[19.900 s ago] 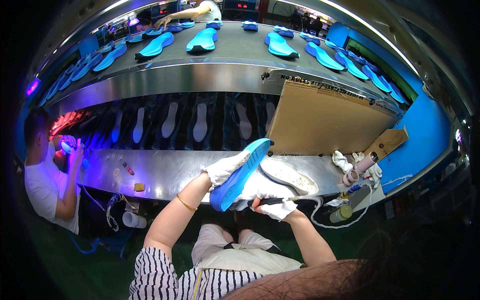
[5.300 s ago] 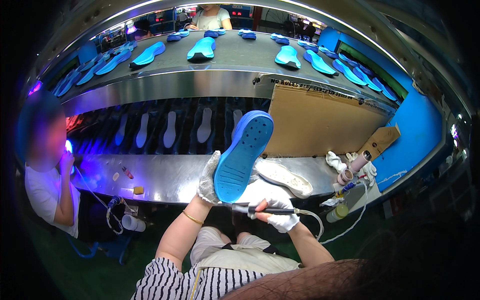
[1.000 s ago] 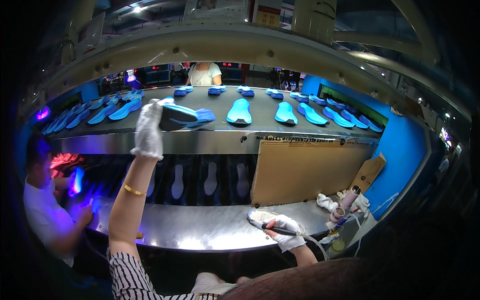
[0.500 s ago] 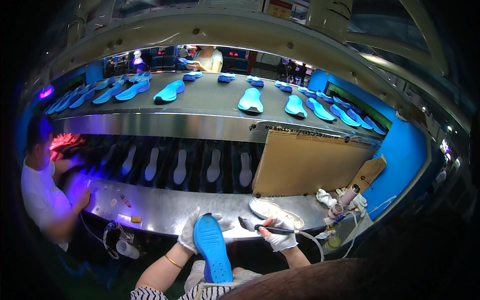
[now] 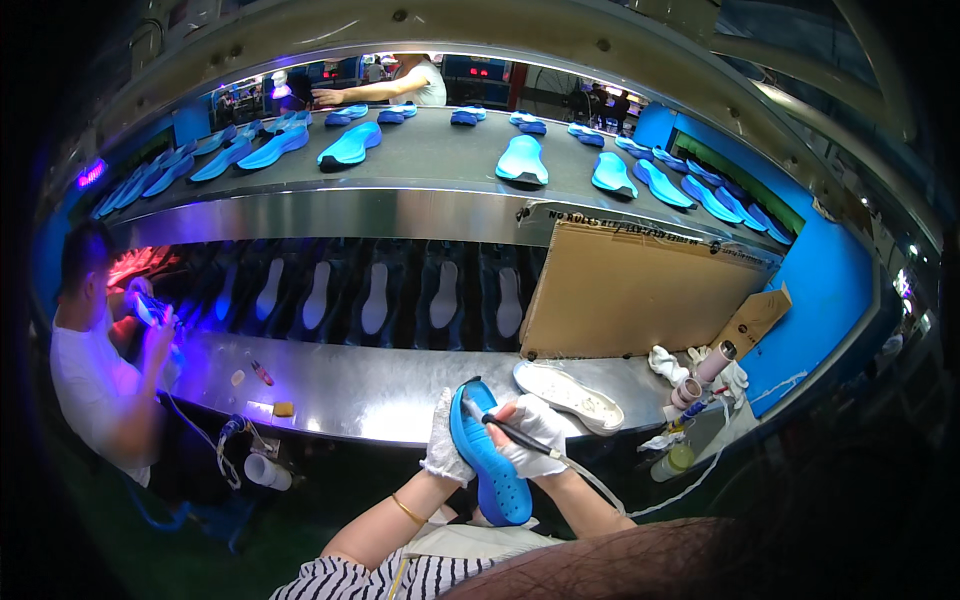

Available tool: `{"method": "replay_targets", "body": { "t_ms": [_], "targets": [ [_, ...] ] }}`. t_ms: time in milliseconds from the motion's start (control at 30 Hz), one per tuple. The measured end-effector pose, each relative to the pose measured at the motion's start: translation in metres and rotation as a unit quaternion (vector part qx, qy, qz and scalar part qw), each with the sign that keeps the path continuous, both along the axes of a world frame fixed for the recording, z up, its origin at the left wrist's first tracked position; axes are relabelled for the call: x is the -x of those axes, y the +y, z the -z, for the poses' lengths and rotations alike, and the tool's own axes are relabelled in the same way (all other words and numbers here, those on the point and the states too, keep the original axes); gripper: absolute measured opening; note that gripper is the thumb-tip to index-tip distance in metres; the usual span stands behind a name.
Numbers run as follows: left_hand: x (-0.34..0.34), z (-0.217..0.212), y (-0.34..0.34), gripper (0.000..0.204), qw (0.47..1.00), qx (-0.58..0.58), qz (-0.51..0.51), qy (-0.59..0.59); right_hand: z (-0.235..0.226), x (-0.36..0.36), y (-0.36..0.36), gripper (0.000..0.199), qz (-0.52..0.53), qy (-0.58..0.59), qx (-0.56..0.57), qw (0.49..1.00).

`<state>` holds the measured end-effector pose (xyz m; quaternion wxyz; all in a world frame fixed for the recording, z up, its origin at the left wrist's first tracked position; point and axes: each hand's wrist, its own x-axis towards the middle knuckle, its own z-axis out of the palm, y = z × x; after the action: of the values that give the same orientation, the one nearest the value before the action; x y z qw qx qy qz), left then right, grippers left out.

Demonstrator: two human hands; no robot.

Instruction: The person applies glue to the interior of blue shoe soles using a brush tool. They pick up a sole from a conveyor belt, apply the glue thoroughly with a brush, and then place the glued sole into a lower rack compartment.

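My left hand (image 5: 447,440), in a white glove, grips a blue shoe sole (image 5: 493,468) by its left edge, toe end up. The sole is tilted in front of my body, with small holes at its lower end. In my gloved right hand (image 5: 532,435) is a black-handled brush (image 5: 520,436) with a pale hose trailing from its back end. The brush's tip lies on the upper part of the sole. Just beyond, on the metal ledge, rests a white sole-shaped tray (image 5: 572,396) with whitish material in it.
Blue soles (image 5: 522,160) lie along the upper conveyor belt (image 5: 430,150); grey shoe-shaped pieces (image 5: 443,294) sit in dark slots below. A cardboard sheet (image 5: 640,290) leans at right beside thread spools (image 5: 714,362). A co-worker (image 5: 110,370) sits at left; another person (image 5: 415,82) reaches across behind the belt.
The brush has come leftward from beside the sole onto its upper part. My hands and the sole have shifted right in the picture. The far person has stretched an arm toward the belt.
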<state>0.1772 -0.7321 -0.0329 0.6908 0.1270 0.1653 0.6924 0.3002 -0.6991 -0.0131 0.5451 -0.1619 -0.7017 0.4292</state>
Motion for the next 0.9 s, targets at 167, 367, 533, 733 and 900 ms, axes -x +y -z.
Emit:
{"method": "replay_targets", "body": {
  "t_ms": [167, 367, 533, 733, 900],
  "targets": [
    [0.012, 0.021, -0.01, 0.065, 0.997, -0.046, 0.057, -0.013, -0.002, -0.023, 0.002, 0.018, -0.008, -0.037, 0.086, 0.996],
    [0.009, 0.023, -0.006, 0.082, 0.998, 0.013, 0.041, 0.036, 0.017, -0.01, -0.014, 0.014, -0.071, -0.016, 0.02, 0.997],
    [0.018, 0.012, -0.004, 0.083, 0.998, -0.001, 0.053, 0.028, 0.009, -0.021, -0.009, 0.011, -0.072, -0.048, 0.09, 0.992],
    [0.032, 0.01, -0.004, 0.085, 0.992, -0.018, 0.121, 0.024, 0.016, -0.015, -0.025, 0.018, -0.079, -0.04, -0.045, 0.995],
    [0.02, 0.016, -0.034, 0.091, 0.985, 0.017, 0.107, 0.135, 0.035, -0.042, -0.018, 0.012, -0.11, -0.015, 0.16, 0.981]
  ]
}}
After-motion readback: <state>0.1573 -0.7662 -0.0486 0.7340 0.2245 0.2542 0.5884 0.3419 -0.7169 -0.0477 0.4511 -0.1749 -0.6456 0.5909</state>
